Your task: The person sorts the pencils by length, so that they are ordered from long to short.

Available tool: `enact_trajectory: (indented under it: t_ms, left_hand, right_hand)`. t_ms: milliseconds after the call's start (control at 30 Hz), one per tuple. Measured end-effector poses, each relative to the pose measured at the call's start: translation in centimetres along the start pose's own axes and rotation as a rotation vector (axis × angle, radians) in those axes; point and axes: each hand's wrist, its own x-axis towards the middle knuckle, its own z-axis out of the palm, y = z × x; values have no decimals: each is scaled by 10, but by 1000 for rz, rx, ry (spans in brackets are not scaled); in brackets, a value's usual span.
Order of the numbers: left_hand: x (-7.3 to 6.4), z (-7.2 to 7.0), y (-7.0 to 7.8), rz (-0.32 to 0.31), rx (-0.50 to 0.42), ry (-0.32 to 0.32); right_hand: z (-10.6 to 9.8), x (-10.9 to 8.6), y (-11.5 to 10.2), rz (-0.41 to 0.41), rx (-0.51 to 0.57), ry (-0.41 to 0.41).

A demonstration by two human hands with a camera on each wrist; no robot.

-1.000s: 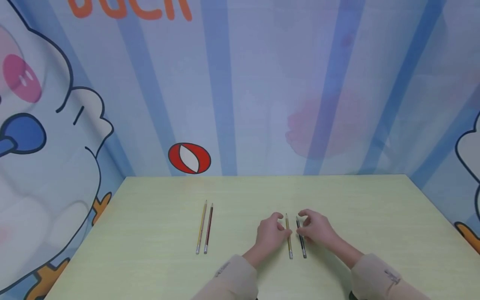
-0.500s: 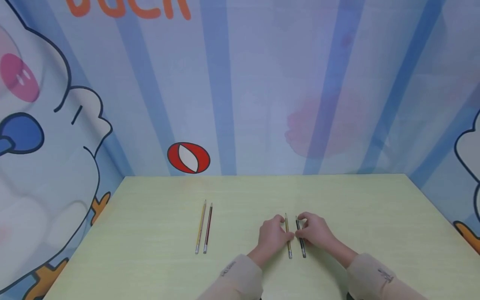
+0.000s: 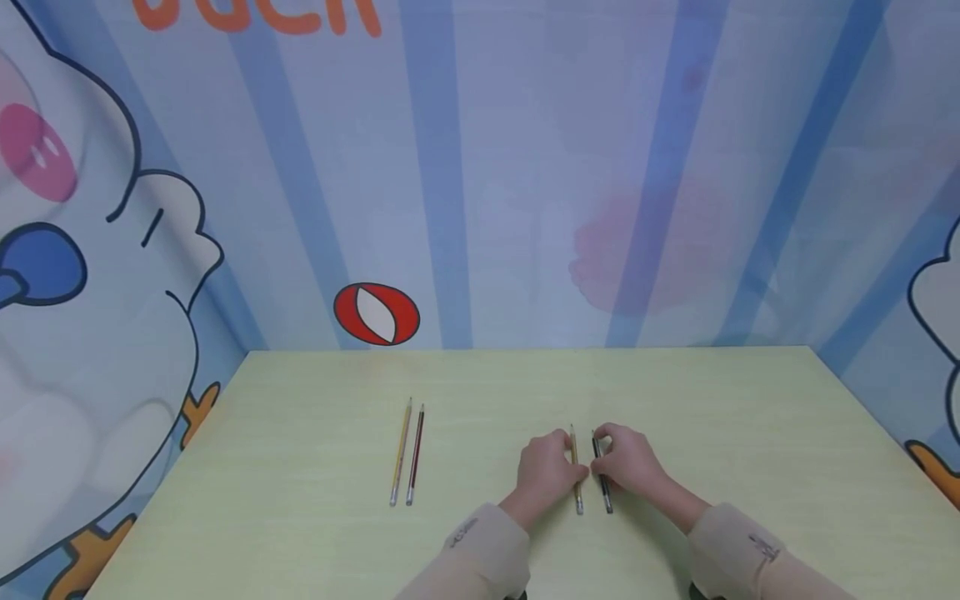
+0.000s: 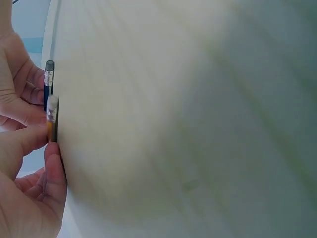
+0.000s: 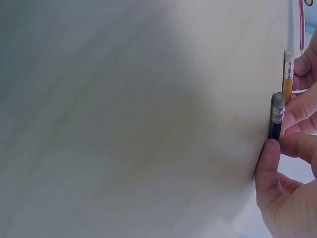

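Observation:
In the head view my left hand (image 3: 546,471) pinches a yellow pencil (image 3: 578,498) lying lengthwise on the table, its eraser end towards me. Just to the right, my right hand (image 3: 632,462) pinches a black pencil (image 3: 606,496) between thumb and fingers. The two pencils lie side by side with a narrow gap, and the thumbs nearly meet between them. From the left wrist, the yellow pencil's white eraser (image 4: 53,103) shows above the thumb and finger. The right wrist view shows the black pencil's dark eraser (image 5: 278,100) beyond the fingers.
Further left on the pale table (image 3: 300,533) lie a second yellow pencil (image 3: 401,454) and a dark red pencil (image 3: 416,457), close together and roughly parallel. A cartoon-printed cloth (image 3: 517,167) stands behind the table's far edge and along both sides.
Both hands have closed in on the pencils; the left hand has shifted slightly right and its fingers now meet the yellow pencil. The pencils have stayed in place.

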Motion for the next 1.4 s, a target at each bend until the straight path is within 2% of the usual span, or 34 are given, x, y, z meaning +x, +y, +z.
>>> enact_trajectory:
  t_ms: [233,367,633,800,1033,1200,1400]
  left_hand:
    - [1,0,1,14,26,0]
    - [2,1,1,-2,28,-18]
    - [-1,-3,-1,6,30,-22]
    - [-4,-5,-3,27,-34,-31]
    - [-3,-4,-9,32,-193,-18]
    - [-4,-8,-10,53,-302,-6]
    - [-7,-16,-8,84,-397,1]
  right_hand:
    - [1,1,-1,4,-37,20]
    - [1,0,-1,-5,-46,29]
    - [1,-1,1,25,11,19]
    - [0,0,1,46,55,25]
    - [-7,-4,-7,8,169,61]
    - [-10,-6,-11,-6,292,70]
    - [-14,-12,-17,-19,465,29]
